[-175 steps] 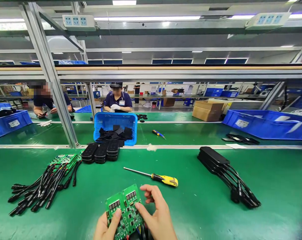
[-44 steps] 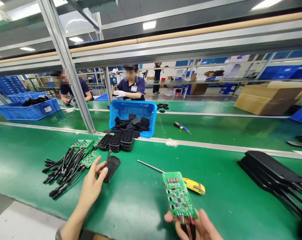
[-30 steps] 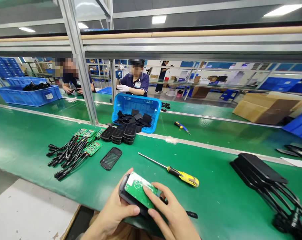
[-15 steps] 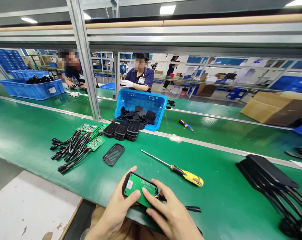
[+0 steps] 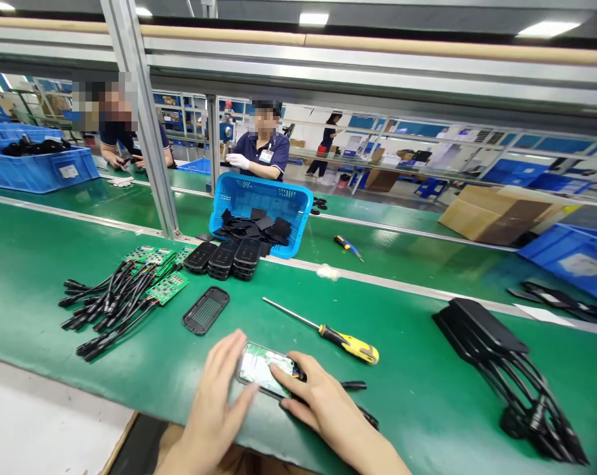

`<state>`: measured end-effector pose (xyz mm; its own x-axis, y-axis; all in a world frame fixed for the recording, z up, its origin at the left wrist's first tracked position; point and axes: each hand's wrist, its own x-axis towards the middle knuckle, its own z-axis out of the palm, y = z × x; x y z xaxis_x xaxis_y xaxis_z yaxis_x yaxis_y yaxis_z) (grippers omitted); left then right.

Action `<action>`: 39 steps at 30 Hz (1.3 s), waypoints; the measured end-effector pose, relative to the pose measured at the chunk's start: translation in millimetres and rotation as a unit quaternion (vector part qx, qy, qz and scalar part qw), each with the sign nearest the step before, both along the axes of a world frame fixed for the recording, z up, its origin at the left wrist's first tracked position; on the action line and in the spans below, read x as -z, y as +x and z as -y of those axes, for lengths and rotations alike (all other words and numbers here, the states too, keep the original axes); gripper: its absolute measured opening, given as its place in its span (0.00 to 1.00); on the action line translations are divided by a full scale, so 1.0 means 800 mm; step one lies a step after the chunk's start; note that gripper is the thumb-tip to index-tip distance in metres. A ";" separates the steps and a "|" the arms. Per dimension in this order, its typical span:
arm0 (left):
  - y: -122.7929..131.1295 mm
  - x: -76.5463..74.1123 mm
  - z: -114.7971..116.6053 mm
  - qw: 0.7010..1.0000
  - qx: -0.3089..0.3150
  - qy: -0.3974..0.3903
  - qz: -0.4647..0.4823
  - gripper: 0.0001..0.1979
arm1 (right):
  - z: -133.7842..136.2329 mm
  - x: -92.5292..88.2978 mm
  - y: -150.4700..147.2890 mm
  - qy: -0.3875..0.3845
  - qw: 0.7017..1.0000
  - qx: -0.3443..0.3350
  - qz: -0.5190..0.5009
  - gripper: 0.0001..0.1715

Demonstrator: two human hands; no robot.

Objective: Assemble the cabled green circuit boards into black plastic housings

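Note:
A green circuit board (image 5: 262,369) sits face up in a black housing at the bench's front edge, bright with glare. My right hand (image 5: 318,402) grips the housing's right end, one finger lying on the board; coloured wires show beside it. Black cables with plugs (image 5: 353,385) stick out past this hand. At the other end, my left hand (image 5: 221,396) is open, thumb and fingers apart beside the housing; whether it touches is unclear. Beyond the hands lie a black ribbed cover (image 5: 206,311) and a yellow-and-black screwdriver (image 5: 348,344).
Circuit boards with black cables (image 5: 130,284) are heaped at left. Stacked black cases (image 5: 223,258) stand before a tilted blue basket (image 5: 298,227) of black pieces. Black cased units with cables (image 5: 486,330) lie at right. A metal post (image 5: 147,132) rises behind; co-workers sit across.
My left hand has loosened from the housing, its fingers spreading. The housing has come down flatter to the bench, with my right hand still on it. The camera view has shifted right.

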<state>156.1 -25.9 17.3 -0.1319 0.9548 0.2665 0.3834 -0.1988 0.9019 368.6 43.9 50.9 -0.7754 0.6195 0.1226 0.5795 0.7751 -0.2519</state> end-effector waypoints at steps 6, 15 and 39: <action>0.023 0.040 0.006 0.906 0.158 0.130 -0.371 0.59 | -0.019 -0.040 0.008 -0.062 0.998 0.006 0.014 0.25; 0.049 0.052 0.004 0.798 -0.036 0.244 -0.550 0.28 | -0.102 -0.013 0.060 0.089 0.968 0.215 0.098 0.05; 0.037 0.057 -0.001 0.848 -0.028 0.220 -0.482 0.41 | 0.017 -0.040 -0.013 0.082 0.939 0.022 -0.333 0.09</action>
